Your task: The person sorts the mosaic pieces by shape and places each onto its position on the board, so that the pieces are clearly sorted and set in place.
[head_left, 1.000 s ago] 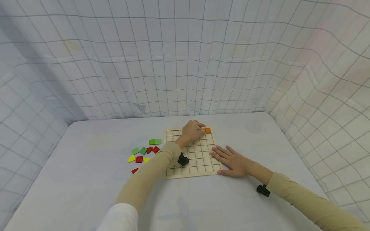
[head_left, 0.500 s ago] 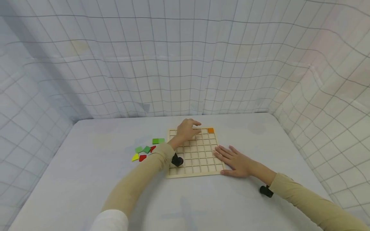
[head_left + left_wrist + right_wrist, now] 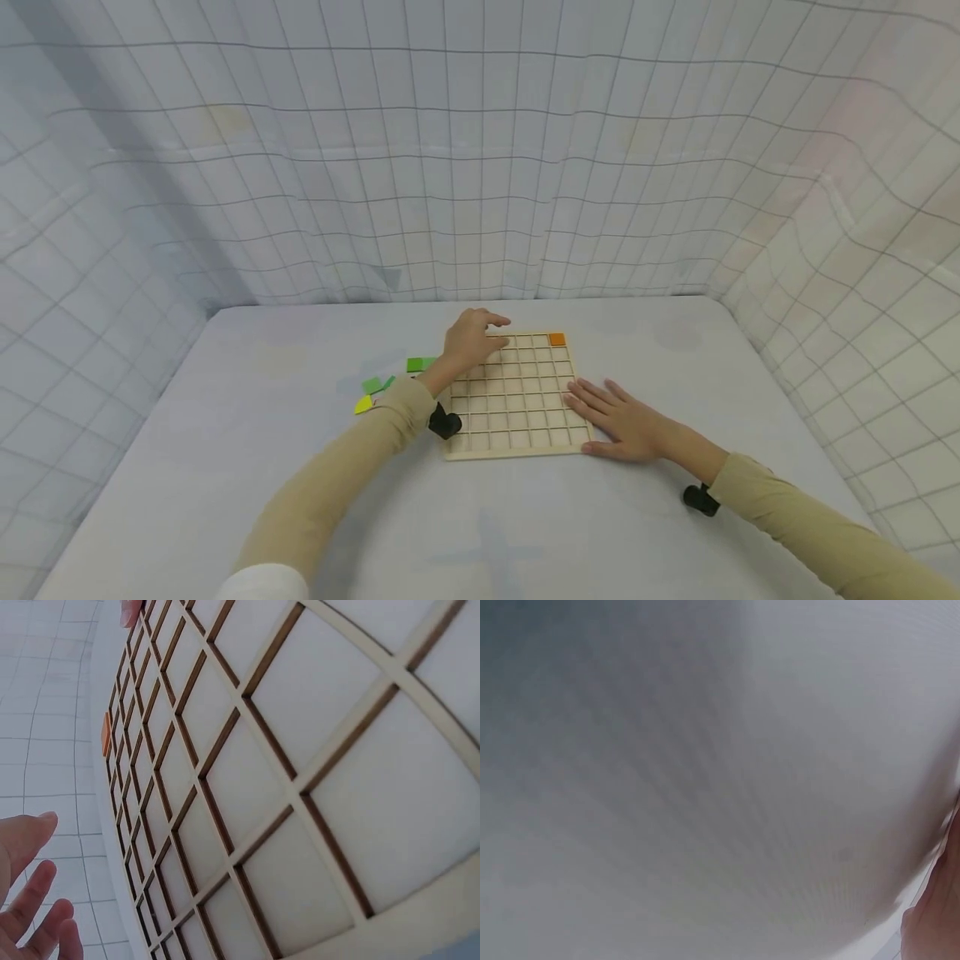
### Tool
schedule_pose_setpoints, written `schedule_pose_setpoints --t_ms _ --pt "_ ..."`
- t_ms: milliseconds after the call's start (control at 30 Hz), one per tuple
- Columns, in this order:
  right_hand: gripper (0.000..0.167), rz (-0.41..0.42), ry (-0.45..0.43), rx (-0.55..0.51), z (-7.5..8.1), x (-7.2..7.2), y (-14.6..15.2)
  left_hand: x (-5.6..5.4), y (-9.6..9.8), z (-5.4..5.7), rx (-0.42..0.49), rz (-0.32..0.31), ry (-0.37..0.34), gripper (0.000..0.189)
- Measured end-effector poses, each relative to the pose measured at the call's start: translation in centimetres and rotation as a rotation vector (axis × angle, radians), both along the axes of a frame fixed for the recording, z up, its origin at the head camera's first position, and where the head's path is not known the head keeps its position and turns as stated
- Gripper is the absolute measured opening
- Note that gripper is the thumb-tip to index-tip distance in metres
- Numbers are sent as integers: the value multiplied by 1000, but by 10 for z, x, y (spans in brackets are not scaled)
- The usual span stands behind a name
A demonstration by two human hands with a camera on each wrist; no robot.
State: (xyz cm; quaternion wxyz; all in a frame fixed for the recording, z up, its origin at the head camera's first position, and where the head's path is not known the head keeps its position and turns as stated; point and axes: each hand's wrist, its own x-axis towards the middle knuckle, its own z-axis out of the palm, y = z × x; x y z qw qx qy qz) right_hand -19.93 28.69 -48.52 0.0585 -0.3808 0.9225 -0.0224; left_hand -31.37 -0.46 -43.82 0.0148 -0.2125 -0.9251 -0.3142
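Observation:
A wooden grid board lies on the white table, with an orange square tile in its far right corner cell. My left hand is over the far left part of the board, fingers loosely bent and holding nothing. In the left wrist view its fingers and thumb are spread apart, with bare grid cells beside them. My right hand rests flat with fingertips on the board's right edge. The right wrist view is mostly blurred tabletop, with a bit of the hand at the lower right.
Left of the board lie a green tile, a light green tile and a yellow piece. The left forearm covers other pieces there. A grid-patterned white curtain rises behind the table.
My left hand has drawn back leftward across the board, away from the orange tile. The head view has shifted left. The right hand stays on the board's edge.

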Motion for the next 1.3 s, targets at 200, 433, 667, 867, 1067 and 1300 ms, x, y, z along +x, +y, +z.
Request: schedule_pose_setpoints --t_ms 200,433,667,867,1067,1300 --pt "77 31 43 -33 0 1 1 6 -15 2 20 23 16 34" --pt "78 24 27 -34 -2 0 1 9 -29 -1 32 50 33 34" --pt "77 10 2 -38 0 1 1 12 -45 0 69 68 35 34" --pt "78 9 7 -45 0 2 1 15 -60 0 83 90 48 33" --pt "78 3 2 -38 -1 2 1 21 -74 -1 96 117 58 33" --pt "78 3 6 -36 -2 2 0 28 -90 -1 84 147 42 34"
